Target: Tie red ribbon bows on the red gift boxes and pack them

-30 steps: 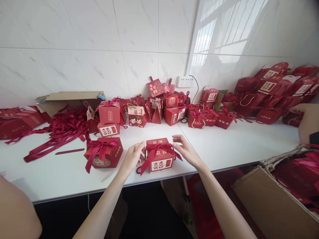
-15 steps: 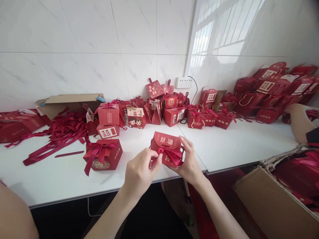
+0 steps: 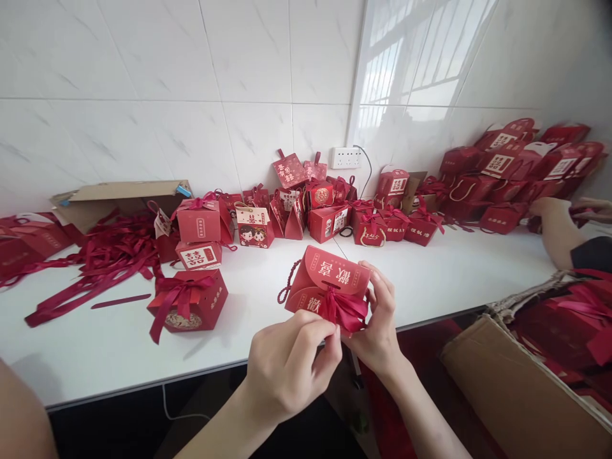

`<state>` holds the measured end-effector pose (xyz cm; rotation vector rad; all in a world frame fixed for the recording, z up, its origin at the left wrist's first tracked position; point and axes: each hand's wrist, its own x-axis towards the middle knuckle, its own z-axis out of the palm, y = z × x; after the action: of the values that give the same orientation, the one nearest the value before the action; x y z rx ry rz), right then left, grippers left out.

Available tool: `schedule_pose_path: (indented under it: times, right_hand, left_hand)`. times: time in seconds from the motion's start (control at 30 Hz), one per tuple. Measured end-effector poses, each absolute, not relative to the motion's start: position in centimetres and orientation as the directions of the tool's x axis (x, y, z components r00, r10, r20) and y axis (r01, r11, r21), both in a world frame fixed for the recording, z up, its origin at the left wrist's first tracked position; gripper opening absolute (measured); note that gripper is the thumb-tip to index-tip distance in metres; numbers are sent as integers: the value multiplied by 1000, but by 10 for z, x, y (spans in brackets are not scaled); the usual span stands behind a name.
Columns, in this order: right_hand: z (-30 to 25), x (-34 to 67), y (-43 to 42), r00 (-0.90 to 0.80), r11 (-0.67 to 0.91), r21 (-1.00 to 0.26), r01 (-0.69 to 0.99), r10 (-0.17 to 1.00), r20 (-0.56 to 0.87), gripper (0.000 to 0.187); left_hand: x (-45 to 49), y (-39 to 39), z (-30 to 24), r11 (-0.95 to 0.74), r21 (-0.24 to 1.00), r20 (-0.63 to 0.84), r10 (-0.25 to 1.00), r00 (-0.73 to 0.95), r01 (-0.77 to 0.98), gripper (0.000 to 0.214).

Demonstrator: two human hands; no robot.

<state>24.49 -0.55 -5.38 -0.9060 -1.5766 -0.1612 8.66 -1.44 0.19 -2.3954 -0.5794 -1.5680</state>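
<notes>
Tilted toward me above the table's front edge is a red gift box [image 3: 320,271] with gold characters and a dark red cord handle on its left. A crimson ribbon [image 3: 351,311] is tied in a bow on its front. My right hand [image 3: 377,325] grips the box along its right side, thumb below and fingers behind. The fingertips of my left hand [image 3: 296,366] are pinched together on the ribbon at the lower front. To the left stands another red box [image 3: 205,303] with a ribbon bow and a round gold pattern.
A heap of loose ribbons [image 3: 115,255] lies at left, beside an open cardboard box [image 3: 119,191]. Finished-looking red boxes line the wall, with a stack [image 3: 502,166] at right. A carton [image 3: 516,370] of boxes stands at lower right, near another person's hands [image 3: 554,220].
The gift box has come nearer and tilted up, showing more of its front. My left hand has shifted right and down along the ribbon. The view has turned slightly right.
</notes>
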Motion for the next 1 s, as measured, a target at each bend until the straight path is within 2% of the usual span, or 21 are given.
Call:
schedule_pose_path:
  times: [0.43, 0.63, 0.7, 0.73, 0.77, 0.83, 0.9, 0.93, 1.0]
  right_hand:
    - [-54, 245, -8, 56, 690, -388, 611, 451, 891, 91]
    - [-54, 247, -10, 55, 686, -381, 620, 447, 893, 92]
    - [-55, 249, -11, 48, 677, -385, 627, 460, 887, 92]
    - [-55, 251, -11, 44, 671, -383, 635, 464, 885, 91]
    - [-56, 253, -12, 45, 661, -382, 646, 467, 883, 90]
    - [-57, 260, -13, 90, 618, -405, 674, 475, 875, 89]
    - [-59, 270, -14, 237, 544, -537, 644, 526, 817, 90]
    - [-59, 275, -15, 334, 504, -642, 577, 572, 749, 88]
    - [-59, 288, -19, 494, 420, -853, 310, 695, 522, 75]
  left_hand:
    - [83, -18, 5, -891, -1, 917, 180, 355, 455, 21]
    - [79, -16, 7, -889, 24, 919, 200, 340, 457, 23]
    - [72, -5, 8, -848, 78, 911, 275, 308, 525, 19]
    - [68, 4, 7, -799, 144, 889, 363, 278, 584, 15]
    - [63, 14, 5, -726, 228, 843, 481, 242, 649, 10]
    - [57, 39, -5, -526, 400, 656, 736, 167, 750, 6]
    - [58, 66, -20, -406, 482, 446, 876, 182, 776, 11]
    - [62, 79, -29, -415, 490, 384, 892, 237, 766, 13]
    - [78, 102, -46, -517, 469, 361, 852, 379, 716, 14]
